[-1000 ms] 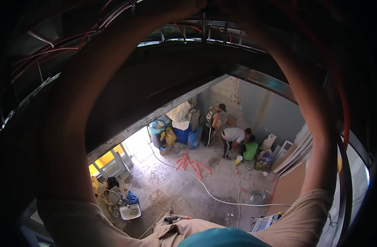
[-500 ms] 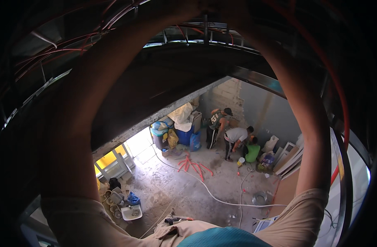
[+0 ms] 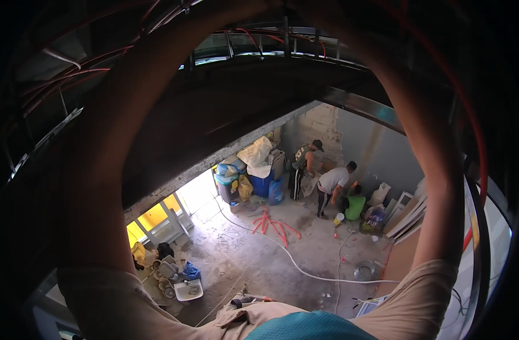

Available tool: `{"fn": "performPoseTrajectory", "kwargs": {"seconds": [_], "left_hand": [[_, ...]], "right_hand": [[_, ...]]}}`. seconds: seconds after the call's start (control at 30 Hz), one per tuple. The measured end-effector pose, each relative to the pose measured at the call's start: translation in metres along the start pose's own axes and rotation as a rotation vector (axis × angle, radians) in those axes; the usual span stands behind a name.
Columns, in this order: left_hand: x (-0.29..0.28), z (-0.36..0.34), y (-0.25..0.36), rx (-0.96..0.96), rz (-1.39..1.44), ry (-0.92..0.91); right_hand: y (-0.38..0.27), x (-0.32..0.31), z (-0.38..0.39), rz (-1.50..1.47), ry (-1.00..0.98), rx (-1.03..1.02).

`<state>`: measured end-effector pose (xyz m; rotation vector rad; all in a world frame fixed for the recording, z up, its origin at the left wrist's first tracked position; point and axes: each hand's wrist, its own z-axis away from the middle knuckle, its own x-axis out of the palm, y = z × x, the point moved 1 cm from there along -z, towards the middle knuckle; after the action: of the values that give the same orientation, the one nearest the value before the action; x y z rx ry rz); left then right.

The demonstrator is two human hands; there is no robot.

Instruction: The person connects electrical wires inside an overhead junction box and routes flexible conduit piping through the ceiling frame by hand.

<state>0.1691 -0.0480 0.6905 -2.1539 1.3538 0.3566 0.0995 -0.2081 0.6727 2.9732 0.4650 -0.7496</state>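
Both my arms reach up overhead into the dark ceiling space and come together at the top edge. My left hand (image 3: 265,4) and my right hand (image 3: 311,8) show only as dim shapes there, their fingers lost in shadow or cut off. Whatever they touch or hold cannot be made out. Closest to them is a thin upright metal hanger (image 3: 286,35), part of a ceiling frame. Red flexible conduit (image 3: 469,107) curves down outside my right arm, and more red conduit (image 3: 92,71) runs past my left arm.
A metal channel (image 3: 364,109) crosses beside my right forearm. Far below on the concrete floor (image 3: 225,249) lie cut orange pipes (image 3: 276,226), a pale hose (image 3: 305,272) and a white sink (image 3: 188,290). Three people (image 3: 333,181) work by the grey wall.
My view has shifted slightly, so the room below sits a little further right. My arms stay raised, the hands slightly higher in the picture. The people below moved a little.
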Motion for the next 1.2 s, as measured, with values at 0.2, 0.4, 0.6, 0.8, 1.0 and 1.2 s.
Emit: {"fn": "performPoseTrajectory", "kwargs": {"seconds": [0.2,0.4,0.6,0.8,1.0,1.2], "left_hand": [[0.007,0.004,0.001,-0.206,-0.075,-0.002],[0.013,0.005,0.011,0.244,0.159,0.185],[0.016,0.006,-0.003,-0.046,0.085,-0.012],[-0.003,0.01,0.032,-0.035,0.145,0.05],[0.004,0.002,0.012,-0.129,0.057,0.008],[-0.003,-0.001,0.01,-0.263,0.162,0.0]], "right_hand": [[0.001,0.008,0.011,0.013,0.038,-0.151],[0.019,0.028,0.015,0.001,0.271,-0.334],[0.01,0.037,0.026,-0.139,0.284,-0.206],[0.006,0.036,0.03,-0.142,0.407,-0.47],[0.021,0.013,0.036,-0.178,0.219,-0.288],[0.007,-0.014,0.054,-0.918,0.116,0.351]]}}
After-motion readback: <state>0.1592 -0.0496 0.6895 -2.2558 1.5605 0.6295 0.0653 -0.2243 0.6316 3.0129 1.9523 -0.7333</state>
